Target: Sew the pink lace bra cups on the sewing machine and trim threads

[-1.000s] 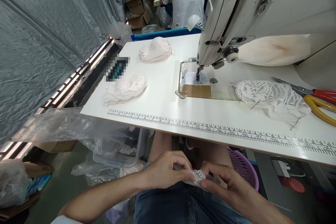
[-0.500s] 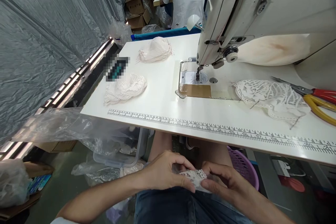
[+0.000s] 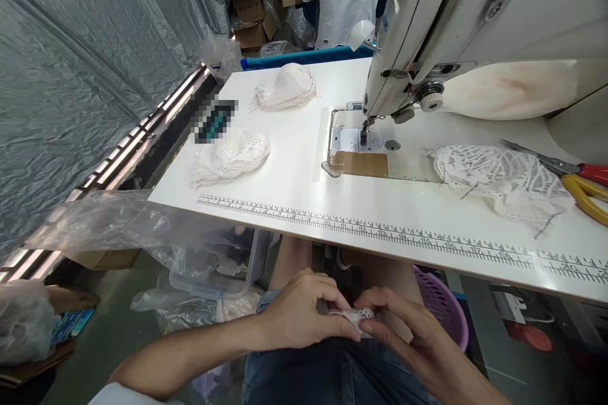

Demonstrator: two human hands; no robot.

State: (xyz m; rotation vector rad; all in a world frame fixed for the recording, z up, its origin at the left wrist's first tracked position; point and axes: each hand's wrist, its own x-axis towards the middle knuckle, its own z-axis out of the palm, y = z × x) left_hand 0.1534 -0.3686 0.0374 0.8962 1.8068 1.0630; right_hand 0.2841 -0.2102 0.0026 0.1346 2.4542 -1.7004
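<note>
Fingers on both sides pinch: left hand point(image 3: 301, 310) and right hand point(image 3: 425, 338) hold a small white lace piece point(image 3: 354, 315) by thumb and fingertip, over my lap and below the tabletop point(image 3: 294, 161) edge. Two-handed grip probably because lace is limp; one end would droop if freed. Lower edge hidden by my fingers.

Lace pile point(image 3: 230, 158) and pale fabric pile point(image 3: 287, 88) lie apart, left of the sewing machine point(image 3: 403, 31), presumably so they don't mix. Loose lace piece point(image 3: 506, 180) lies on the right, near the scissors point(image 3: 546, 162), whose handles point right, which should suit my right hand.

Containers: clear tub point(image 3: 257, 259) under the left edge, plastic film point(image 3: 190, 237) draped over it; contents blurred, cannot tell what. Purple basket point(image 3: 444, 304) beyond my right hand, inside not visible to me. Cardboard boxes point(image 3: 249, 6) at the back, flaps open, contents unclear.
</note>
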